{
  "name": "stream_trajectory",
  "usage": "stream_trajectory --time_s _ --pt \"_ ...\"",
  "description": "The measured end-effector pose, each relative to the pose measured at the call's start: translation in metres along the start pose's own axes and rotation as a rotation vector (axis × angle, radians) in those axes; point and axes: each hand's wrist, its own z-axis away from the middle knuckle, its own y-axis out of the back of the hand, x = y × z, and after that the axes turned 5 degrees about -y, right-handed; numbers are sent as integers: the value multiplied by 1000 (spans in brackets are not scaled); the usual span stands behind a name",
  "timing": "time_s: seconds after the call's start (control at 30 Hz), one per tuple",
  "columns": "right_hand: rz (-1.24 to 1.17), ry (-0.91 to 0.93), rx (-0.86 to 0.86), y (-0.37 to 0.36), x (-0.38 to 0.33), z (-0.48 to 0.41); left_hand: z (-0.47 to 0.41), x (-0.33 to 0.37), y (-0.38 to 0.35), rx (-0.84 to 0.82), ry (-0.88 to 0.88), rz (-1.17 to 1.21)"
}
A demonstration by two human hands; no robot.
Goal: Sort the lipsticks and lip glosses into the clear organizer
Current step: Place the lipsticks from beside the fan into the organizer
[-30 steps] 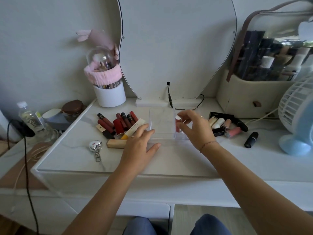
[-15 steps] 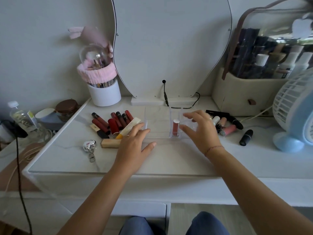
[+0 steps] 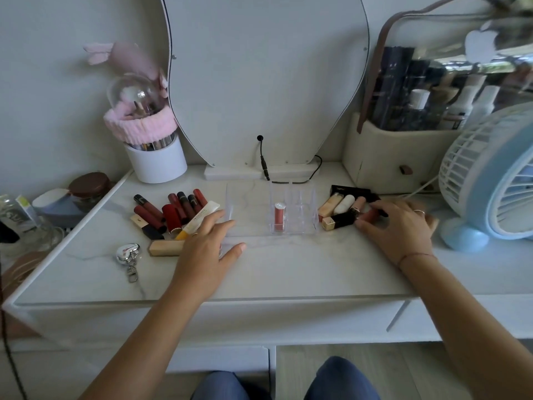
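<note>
clear plastic organizer (image 3: 294, 210) sits mid-table with one pink lipstick (image 3: 279, 216) upright inside. left hand (image 3: 206, 249) rests flat, fingers apart, at its left edge; right hand (image 3: 401, 226) closes fingertips on a pink tube (image 3: 370, 215) in the right pile.

Both forearms are bare, with no sleeves showing. The right hand (image 3: 399, 226) wears a thin reddish string bracelet (image 3: 415, 256) at the wrist and a slim ring (image 3: 419, 212). At six o'clock, blue denim-clad knees (image 3: 341, 381) show.
</note>
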Motion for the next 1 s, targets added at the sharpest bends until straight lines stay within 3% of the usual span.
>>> stream_trajectory --time_s 0.13,0.27,0.57,0.73,1.0 --pt "-28 119 -27 -1 -1 4 0 1 0 -1 -4 -11" --pt "-98 126 -88 0 -4 14 0 1 1 0 -1 -13" --pt "31 -34 -135 -1 -9 22 1 2 2 -14 8 -19" --pt "-70 -12 -113 1 -12 26 1 2 2 -18 11 -19" --pt "-438 143 -110 4 -17 33 2 4 3 -15 1 -23"
